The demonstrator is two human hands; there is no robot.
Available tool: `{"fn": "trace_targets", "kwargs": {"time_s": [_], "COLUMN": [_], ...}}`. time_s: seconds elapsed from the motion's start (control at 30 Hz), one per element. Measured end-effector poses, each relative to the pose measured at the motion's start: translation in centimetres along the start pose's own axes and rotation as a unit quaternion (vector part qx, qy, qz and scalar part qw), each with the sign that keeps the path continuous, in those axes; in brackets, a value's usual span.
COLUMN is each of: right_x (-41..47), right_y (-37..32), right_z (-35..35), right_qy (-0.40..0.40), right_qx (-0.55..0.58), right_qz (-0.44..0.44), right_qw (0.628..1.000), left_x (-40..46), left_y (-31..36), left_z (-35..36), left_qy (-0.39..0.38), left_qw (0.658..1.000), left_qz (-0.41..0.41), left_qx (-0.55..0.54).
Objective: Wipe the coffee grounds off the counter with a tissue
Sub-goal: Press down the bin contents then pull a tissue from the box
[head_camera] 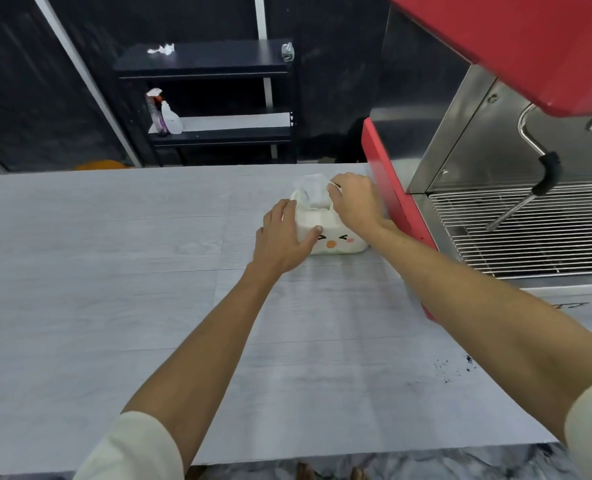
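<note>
A white tissue box with a cartoon face stands on the grey counter, close to the red coffee machine. My left hand grips the box's left end, thumb across its front. My right hand pinches the white tissue that sticks up out of the box's top. Dark coffee grounds lie scattered on the counter near its front right, just beside my right forearm.
The red and steel coffee machine fills the right side, with a steam wand over its wire drip grate. Behind the counter stands a black shelf unit holding spray bottles and a crumpled tissue.
</note>
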State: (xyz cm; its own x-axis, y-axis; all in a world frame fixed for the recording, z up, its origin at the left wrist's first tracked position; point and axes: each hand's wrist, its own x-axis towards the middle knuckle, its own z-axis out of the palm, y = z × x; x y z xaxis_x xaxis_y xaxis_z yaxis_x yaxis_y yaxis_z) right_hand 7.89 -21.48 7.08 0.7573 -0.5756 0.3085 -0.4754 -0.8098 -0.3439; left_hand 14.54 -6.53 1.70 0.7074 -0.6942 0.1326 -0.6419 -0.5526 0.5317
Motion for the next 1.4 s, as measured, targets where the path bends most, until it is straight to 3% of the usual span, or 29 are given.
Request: {"fn": "trace_targets", "kwargs": {"time_s": [0.47,0.73,1.07,1.4], "right_x": [-7.9,-14.1,-18.8,-21.9], "right_y": [1.3,1.7,3.4,5.0], "right_z": [-3.7,-5.1,-5.3,-5.5], "right_qy": [0.032,0.019,-0.037,-0.095], "right_qx": [0.045,0.124,0.284,0.374], "right_qz": [-0.034,-0.019,-0.03,-0.006], "right_qw": [0.998,0.992,0.958,0.922], "left_x": [-7.1,-12.5,-16.3,-18.5], "left_y": [4.1,5.1,7.2,8.0], "left_z": [-0.3,1.3,1.6,3.2], "left_qy": [0.063,0.014,-0.009,-0.04], "left_qw": [0.995,0.986,0.971,0.978], "left_qz": [0.015,-0.008,0.012,0.001], "left_qx": [-0.078,-0.165,-0.24,-0.203]}}
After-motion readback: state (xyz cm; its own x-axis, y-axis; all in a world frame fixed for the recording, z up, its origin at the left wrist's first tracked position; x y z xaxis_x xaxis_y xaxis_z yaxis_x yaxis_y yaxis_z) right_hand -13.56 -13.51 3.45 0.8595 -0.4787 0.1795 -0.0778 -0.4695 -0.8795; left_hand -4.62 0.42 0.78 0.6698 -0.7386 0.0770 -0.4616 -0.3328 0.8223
